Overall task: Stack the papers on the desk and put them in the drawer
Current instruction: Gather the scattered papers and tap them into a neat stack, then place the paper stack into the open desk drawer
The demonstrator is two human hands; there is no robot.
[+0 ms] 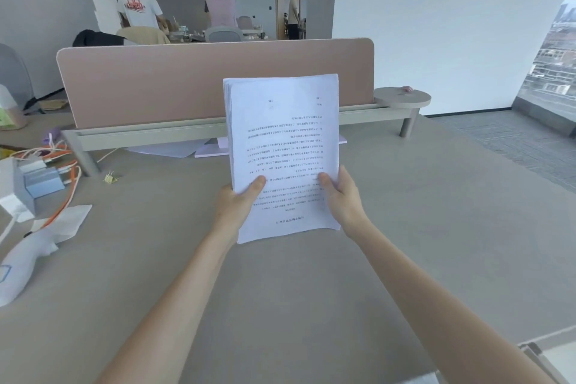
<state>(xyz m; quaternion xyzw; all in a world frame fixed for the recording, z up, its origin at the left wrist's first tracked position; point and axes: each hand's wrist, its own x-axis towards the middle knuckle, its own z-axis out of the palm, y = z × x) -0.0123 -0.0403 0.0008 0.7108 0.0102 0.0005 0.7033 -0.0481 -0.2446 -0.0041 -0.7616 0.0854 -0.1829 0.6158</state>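
Desk (311, 290); papers (283, 150) hiding fingers.

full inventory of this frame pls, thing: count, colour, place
paper stack: 1, white with printed text, held upright above the desk
desk: 1, grey, fills the foreground
loose sheets: a few, white and pale purple, under the divider rail behind the stack
divider panel: 1, dusty pink, across the desk's far edge
round shelf: 1, grey, right end of the rail
cables: several, orange and white, left edge
binder clips: small cluster, yellowish, left of centre
people: 3, standing, background
left hand: 1, gripping stack's lower left
right hand: 1, gripping stack's lower right
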